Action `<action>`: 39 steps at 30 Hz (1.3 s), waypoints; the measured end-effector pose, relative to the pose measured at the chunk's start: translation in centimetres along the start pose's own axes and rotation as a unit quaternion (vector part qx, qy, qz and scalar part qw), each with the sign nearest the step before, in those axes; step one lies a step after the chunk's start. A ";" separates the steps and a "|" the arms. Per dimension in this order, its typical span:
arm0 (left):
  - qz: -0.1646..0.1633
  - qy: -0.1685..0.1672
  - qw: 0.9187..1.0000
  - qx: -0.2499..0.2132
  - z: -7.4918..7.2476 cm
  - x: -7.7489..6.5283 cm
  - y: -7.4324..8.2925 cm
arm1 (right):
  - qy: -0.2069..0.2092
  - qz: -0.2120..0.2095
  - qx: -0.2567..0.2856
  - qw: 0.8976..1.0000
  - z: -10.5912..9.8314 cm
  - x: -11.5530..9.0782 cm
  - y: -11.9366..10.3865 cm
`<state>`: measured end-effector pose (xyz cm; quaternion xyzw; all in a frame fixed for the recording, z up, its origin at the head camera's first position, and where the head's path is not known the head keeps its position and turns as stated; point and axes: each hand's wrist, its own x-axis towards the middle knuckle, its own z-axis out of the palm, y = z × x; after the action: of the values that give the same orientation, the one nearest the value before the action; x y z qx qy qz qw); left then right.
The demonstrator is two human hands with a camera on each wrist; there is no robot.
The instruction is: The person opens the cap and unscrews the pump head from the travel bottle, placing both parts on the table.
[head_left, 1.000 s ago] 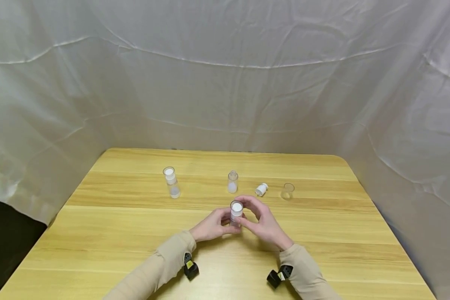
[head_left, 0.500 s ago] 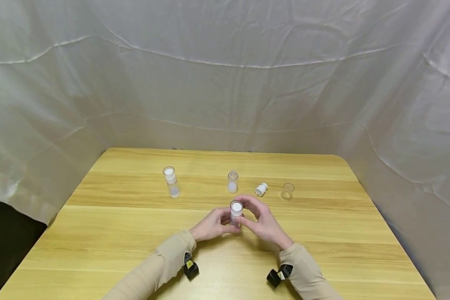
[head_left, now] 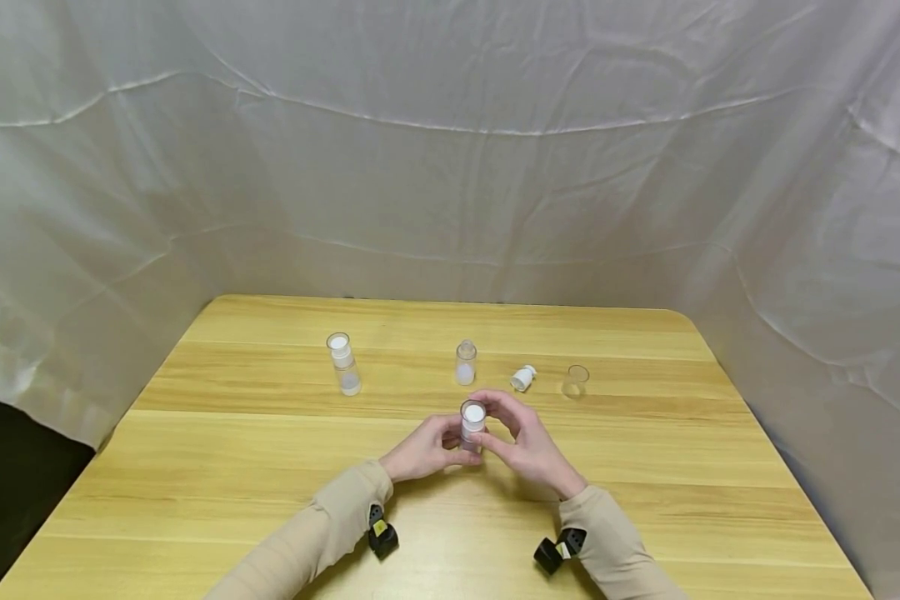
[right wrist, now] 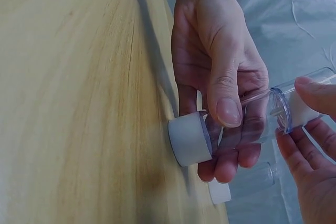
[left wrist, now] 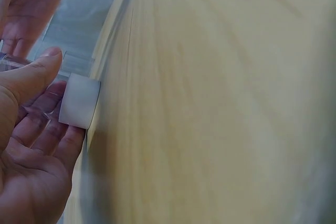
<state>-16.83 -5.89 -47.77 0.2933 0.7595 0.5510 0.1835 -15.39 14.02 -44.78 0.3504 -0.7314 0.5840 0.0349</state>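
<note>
A small clear pump bottle (head_left: 473,427) with a white base stands upright between both hands. My left hand (head_left: 429,451) grips its clear body, thumb on one side and fingers on the other. The right hand (head_left: 527,443) pinches the bottle's top part, where a clear cap surrounds a white pump head. In the right wrist view the white base (right wrist: 190,139) sits at the tabletop, below the left fingers. The left wrist view shows the same base (left wrist: 80,101) beside the left fingertips, with the right hand (left wrist: 34,11) partly in view.
Behind the hands, a second bottle (head_left: 465,367) stands without its top. A white pump head (head_left: 523,379) lies on its side, and a clear cap (head_left: 575,384) is to its right. Another capped bottle (head_left: 344,367) stands at left. Grey curtain (head_left: 450,192) surrounds the wooden table (head_left: 232,467).
</note>
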 end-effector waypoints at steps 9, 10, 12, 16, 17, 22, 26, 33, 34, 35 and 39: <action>0.013 -0.008 1.000 -0.006 0.0 0.1 0.0 | 0.090 -0.069 0.096 0.989 -0.6 0.5 -1.4; 0.014 -0.008 1.000 -0.010 0.0 0.1 -0.1 | 0.107 -0.073 0.113 0.985 -0.7 0.4 -1.5; 0.014 -0.005 1.000 -0.013 0.0 0.2 -0.1 | 0.138 -0.075 0.130 0.979 -0.8 0.1 -1.7; 0.011 0.006 1.000 -0.015 -0.1 0.2 -0.1 | 0.208 -0.047 0.095 0.972 -1.7 -0.8 -0.9; 0.011 0.007 1.000 -0.017 -0.1 0.3 -0.1 | 0.228 -0.033 0.077 0.970 -2.1 -1.1 -0.6; 0.012 0.004 1.000 -0.025 -0.3 0.3 -0.1 | 0.319 0.058 -0.023 0.946 -4.8 -2.7 1.2; 0.009 0.003 0.999 -0.031 -0.3 0.2 -0.3 | 0.346 0.143 -0.072 0.924 -7.0 -3.7 2.2; 0.013 0.000 0.999 -0.033 -0.3 0.3 -0.6 | 0.321 0.235 -0.107 0.911 -9.3 -5.0 3.4; 0.013 -0.001 0.999 -0.033 -0.3 0.3 -0.7 | 0.315 0.241 -0.108 0.911 -9.4 -5.1 3.5; 0.013 -0.001 0.999 -0.033 -0.3 0.3 -0.7 | 0.310 0.247 -0.106 0.912 -9.5 -5.2 3.6; 0.012 -0.001 0.999 -0.034 -0.3 0.3 -0.6 | 0.288 0.268 -0.101 0.914 -9.6 -5.2 3.7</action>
<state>-17.40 -6.05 -48.22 0.2970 0.7364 0.5783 0.1874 -16.97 25.22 -47.21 -0.0475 -0.8111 0.5703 0.1212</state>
